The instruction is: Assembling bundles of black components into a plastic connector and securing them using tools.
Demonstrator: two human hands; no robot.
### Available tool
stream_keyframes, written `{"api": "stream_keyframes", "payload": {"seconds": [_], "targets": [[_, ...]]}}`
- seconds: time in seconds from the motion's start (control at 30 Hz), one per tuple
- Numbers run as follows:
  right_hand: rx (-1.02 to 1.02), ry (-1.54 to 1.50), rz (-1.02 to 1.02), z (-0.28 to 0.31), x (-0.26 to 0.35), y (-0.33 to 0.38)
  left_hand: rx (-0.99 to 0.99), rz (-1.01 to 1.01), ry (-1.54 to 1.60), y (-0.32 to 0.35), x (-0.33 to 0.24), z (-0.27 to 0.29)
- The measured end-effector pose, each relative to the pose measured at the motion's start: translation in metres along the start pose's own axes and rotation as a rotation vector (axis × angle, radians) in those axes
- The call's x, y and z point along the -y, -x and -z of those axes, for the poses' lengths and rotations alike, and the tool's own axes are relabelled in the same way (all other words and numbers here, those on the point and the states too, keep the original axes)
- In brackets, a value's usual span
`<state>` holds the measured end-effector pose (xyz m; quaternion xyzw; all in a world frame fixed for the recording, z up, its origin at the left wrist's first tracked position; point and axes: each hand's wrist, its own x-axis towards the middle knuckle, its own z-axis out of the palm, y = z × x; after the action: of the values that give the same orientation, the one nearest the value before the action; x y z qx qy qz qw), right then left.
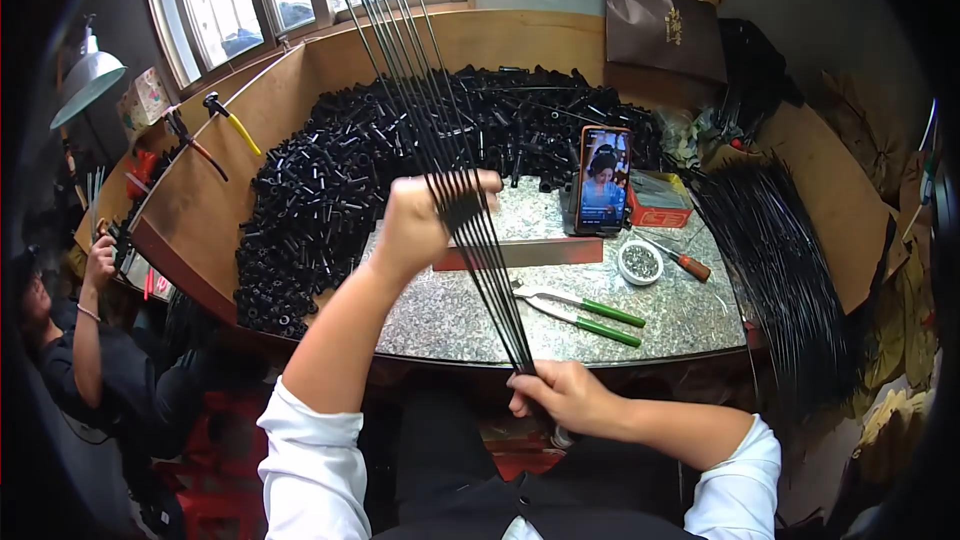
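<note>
My left hand (415, 220) is closed around the middle of a fanned bundle of thin black rods (490, 270). Below it, my right hand (575, 400) grips their gathered lower ends, just past the table's front edge. The rods slant up and away to the left, and their tips spread apart before the window. Under them on the speckled stone tabletop (430, 320) lie green-handled pliers (590, 317) and a flat metal bar (540, 253). Beyond my left hand is a heap of short black tubular parts (330, 180).
A phone (604, 180) stands beside a red box (660, 200), a white bowl of small metal bits (640, 262) and a screwdriver (690, 265). More black rods (790, 270) are piled at right. Yellow-handled pincers (235, 123) hang on the left wooden wall; a person (100, 360) sits beyond.
</note>
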<state>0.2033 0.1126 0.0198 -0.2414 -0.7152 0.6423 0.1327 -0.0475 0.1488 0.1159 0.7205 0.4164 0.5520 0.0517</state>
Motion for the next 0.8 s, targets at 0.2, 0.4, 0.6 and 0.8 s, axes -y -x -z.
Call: {"api": "stream_keyframes", "payload": {"seconds": [0.2, 0.4, 0.6, 0.8], "targets": [[0.049, 0.206, 0.015, -0.013, -0.124, -0.016, 0.291, 0.055, -0.015, 0.093, -0.023, -0.013], [0.091, 0.473, -0.113, -0.009, -0.203, -0.049, 0.806, 0.145, -0.468, 0.132, -0.035, 0.002], [-0.001, 0.722, -0.019, -0.002, -0.219, -0.05, 0.752, 0.107, -0.572, 0.143, -0.01, -0.027], [0.084, 0.615, 0.239, 0.006, -0.058, 0.004, 0.718, 0.014, -0.564, 0.151, -0.007, -0.045]]}}
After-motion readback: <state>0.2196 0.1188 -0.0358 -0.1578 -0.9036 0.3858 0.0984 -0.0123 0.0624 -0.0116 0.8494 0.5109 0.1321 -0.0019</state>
